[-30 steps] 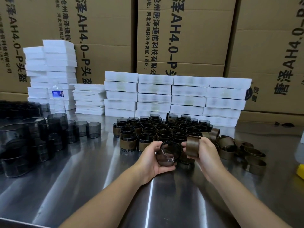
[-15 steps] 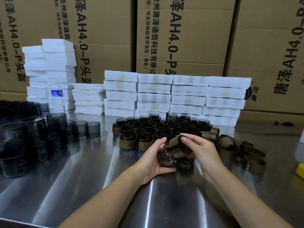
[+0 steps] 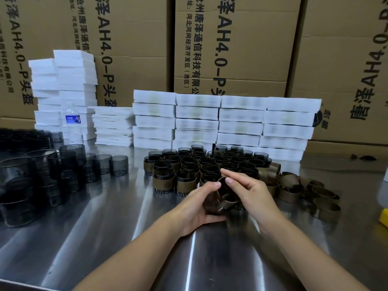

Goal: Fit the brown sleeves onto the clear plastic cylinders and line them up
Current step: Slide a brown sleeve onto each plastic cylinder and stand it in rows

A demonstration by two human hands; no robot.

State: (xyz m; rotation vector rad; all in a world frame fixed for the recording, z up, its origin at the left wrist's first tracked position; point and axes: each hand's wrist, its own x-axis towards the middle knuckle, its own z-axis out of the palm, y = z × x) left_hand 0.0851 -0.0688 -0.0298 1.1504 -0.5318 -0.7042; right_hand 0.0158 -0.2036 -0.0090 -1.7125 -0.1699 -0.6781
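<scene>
White foam stacks (image 3: 241, 122), cardboard boxes (image 3: 231, 49)

left hand (image 3: 195, 206) cupped, fingers curled | right hand (image 3: 254, 194) thumb, forefinger pinching | forearms converging

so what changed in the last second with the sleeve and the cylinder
The right hand carried the sleeve leftward from beside the cylinder onto it. Both hands now work it on, and the left hand grips the cylinder as before. The sleeved rows, loose sleeves and bare cylinders stayed put.
</scene>
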